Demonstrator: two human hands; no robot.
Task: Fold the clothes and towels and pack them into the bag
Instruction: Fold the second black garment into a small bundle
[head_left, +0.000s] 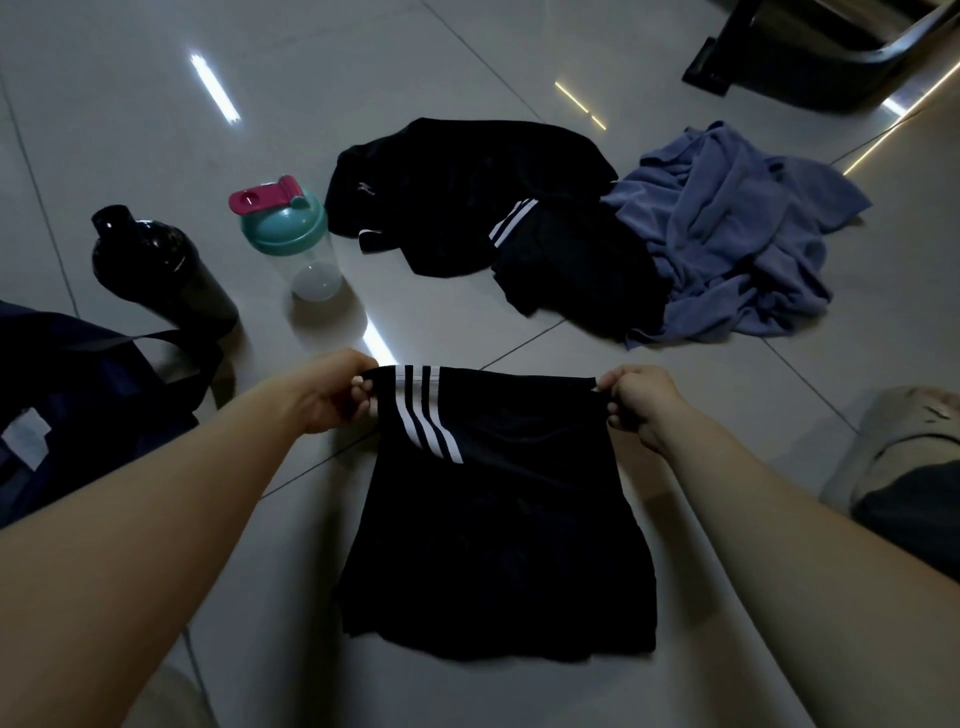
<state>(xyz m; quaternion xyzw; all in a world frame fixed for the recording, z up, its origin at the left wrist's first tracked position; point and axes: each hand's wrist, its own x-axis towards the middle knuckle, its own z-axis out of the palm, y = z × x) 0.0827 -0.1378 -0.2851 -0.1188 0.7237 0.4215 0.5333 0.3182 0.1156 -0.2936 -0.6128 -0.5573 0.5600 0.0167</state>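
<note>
**Trainee:** What is nearest in your view?

**Operator:** I see the black garment (493, 519) spread on the tiled floor (727, 571), with its wide hem towards me. Its far edge is drawn taut from left to right. Three white stripes start at the left end of that edge and slant down to the right.

**Trainee:** And the hands?

**Operator:** My left hand (332, 395) pinches the left corner of the far edge, with its fingers curled round the cloth. My right hand (639, 405) pinches the right corner in the same way. The garment's length runs from that held edge back towards me.

**Trainee:** Further out?

**Operator:** A dark bag (78, 395) lies at the left, beside my left forearm. Beyond it a black bottle (156, 260) and a clear shaker (296, 234) with a teal lid stand near each other. Farthest off is a heap of dark clothes (467, 192), and a crumpled blue towel (727, 234) touches its right side.
</note>
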